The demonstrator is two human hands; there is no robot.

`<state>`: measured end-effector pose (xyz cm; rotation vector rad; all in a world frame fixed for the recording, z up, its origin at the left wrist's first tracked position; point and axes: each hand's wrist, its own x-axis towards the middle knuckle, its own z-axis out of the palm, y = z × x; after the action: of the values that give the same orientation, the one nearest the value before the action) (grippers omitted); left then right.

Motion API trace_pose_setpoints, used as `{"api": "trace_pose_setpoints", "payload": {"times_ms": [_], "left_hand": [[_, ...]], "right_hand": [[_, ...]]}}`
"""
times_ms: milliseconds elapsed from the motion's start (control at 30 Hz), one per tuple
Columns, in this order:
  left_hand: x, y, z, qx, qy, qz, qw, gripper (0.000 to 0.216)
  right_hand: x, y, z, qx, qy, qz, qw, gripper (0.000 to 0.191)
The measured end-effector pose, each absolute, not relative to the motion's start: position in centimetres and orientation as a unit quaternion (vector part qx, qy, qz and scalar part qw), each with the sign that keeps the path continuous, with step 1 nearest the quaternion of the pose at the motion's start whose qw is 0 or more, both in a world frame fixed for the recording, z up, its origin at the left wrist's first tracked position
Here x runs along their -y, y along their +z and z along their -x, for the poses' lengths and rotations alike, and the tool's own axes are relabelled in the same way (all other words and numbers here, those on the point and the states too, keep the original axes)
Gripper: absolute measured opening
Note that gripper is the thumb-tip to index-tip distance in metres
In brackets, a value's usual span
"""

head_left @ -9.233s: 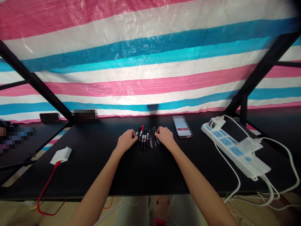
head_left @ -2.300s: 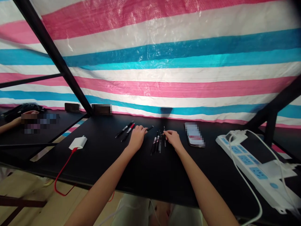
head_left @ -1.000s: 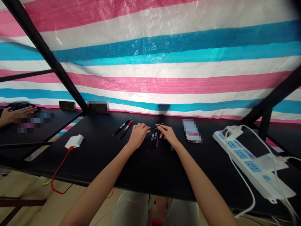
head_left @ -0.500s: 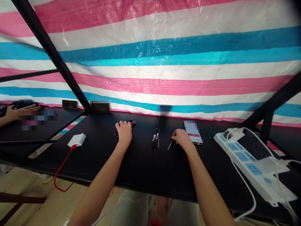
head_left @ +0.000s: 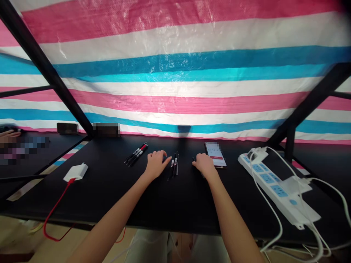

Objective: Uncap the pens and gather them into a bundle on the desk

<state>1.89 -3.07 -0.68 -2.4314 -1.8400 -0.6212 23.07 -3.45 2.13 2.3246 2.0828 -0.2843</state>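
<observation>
head view, centre of the frame: my left hand [head_left: 155, 165] rests palm down on the black table [head_left: 164, 197], fingers loosely spread and curled, tips reaching toward the middle group of pens [head_left: 173, 165] just to its right; whether a fingertip touches the nearest pen i cannot tell, and the hand grips nothing i can see. my right hand [head_left: 203, 165] sits a little right of those pens, fingers drawn together over something small and dark at its far edge [head_left: 193, 159], possibly a pen end; whether it is pinched i cannot tell.

the middle pens lie side by side, pointing away from me, dark barrels with pale bands. a second cluster of pens [head_left: 136, 155], one with a red section, lies left of centre, angled, well apart from both hands.

in my judgement these pens are light, stiff and smooth, apt to roll on the table; a pinch at mid-barrel between thumb and forefinger would hold one best.

right of centre, a smartphone [head_left: 215, 155] lies screen up just beside the right hand. further right, a white power strip [head_left: 275, 180] with white cables. at left, a white charger [head_left: 75, 171] on a red cable [head_left: 55, 212]. a striped tarp [head_left: 175, 73] fills the upper frame. at the far left edge, another person's hand [head_left: 8, 134].
</observation>
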Motion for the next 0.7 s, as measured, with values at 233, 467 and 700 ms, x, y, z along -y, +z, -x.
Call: {"api": "trace_pose_setpoints", "payload": {"times_ms": [233, 467, 700], "left_hand": [[3.1, -1.0, -2.5, 0.613, -0.157, 0.774, 0.002, 0.031], [3.3, -0.5, -2.7, 0.623, -0.14, 0.769, 0.018, 0.03], [3.5, -0.4, -2.6, 0.617, -0.141, 0.774, 0.011, 0.037]], "right_hand": [[3.7, 1.5, -21.3, -0.677, -0.071, -0.732, -0.033, 0.022], [3.5, 0.6, -20.2, -0.689, -0.054, -0.72, -0.064, 0.023], [3.4, 0.5, -19.6, -0.694, -0.069, -0.711, -0.087, 0.028]]}}
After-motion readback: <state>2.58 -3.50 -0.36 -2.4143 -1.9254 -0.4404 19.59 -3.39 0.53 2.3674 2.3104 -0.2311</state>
